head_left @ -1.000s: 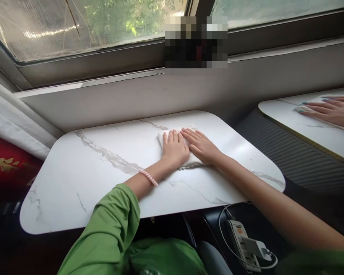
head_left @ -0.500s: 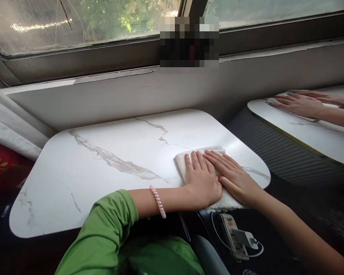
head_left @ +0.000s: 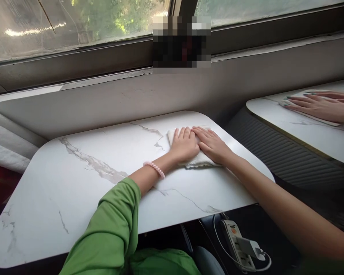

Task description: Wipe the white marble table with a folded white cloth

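A folded white cloth [head_left: 200, 159] lies on the white marbled tabletop [head_left: 149, 206], toward its right half and near the back edge. My left hand [head_left: 185, 145] presses flat on the cloth's left part, its fingers stretched forward. Beside it and touching it, my right hand [head_left: 213, 145] rests flat on the same cloth, fingers extended. Neither hand grips the cloth; both lie on top and hide much of it. A pink coiled band circles my left wrist.
Another person's hands [head_left: 323, 107] rest on a cloth on a second marbled table [head_left: 304, 130] at right. A power strip [head_left: 236, 244] with a plugged charger sits below the table's front edge. A window frame [head_left: 103, 57] runs behind; a white curtain [head_left: 5, 141] hangs left.
Both my hands and the cloth have moved away from me, toward the table's back edge. The other person's hands have shifted slightly right in the view, which has itself moved a little.
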